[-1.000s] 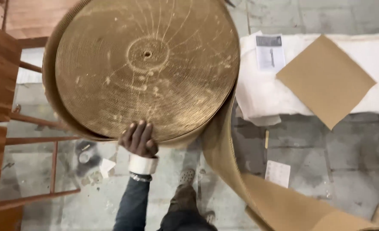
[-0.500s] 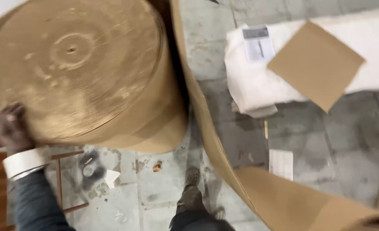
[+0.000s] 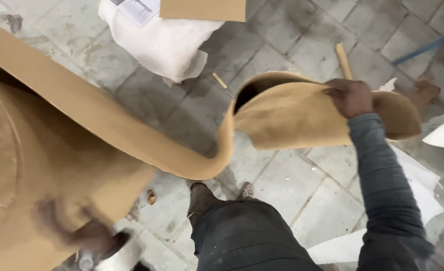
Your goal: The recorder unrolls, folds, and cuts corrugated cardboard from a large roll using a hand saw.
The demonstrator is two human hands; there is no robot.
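A big roll of brown corrugated cardboard [image 3: 26, 170] fills the left side, seen end-on. A long strip of the same cardboard [image 3: 146, 145] unwinds from it and curls to the right. My right hand [image 3: 351, 97] is shut on the curled free end of the strip, held up over the floor. My left hand [image 3: 89, 236] is blurred at the bottom left, pressed against the lower edge of the roll; a roll of white tape [image 3: 126, 253] sits around that wrist.
A white wrapped bundle [image 3: 162, 42] with a flat cardboard sheet [image 3: 204, 9] on it lies at the top. A wooden stick [image 3: 343, 59] and white sheets [image 3: 417, 185] lie on the grey paved floor. My legs and shoes [image 3: 202, 195] are below.
The view has swung right and down. My right hand has come into view, pulling the cardboard strip out to the right. The left hand stays at the roll's lower edge.
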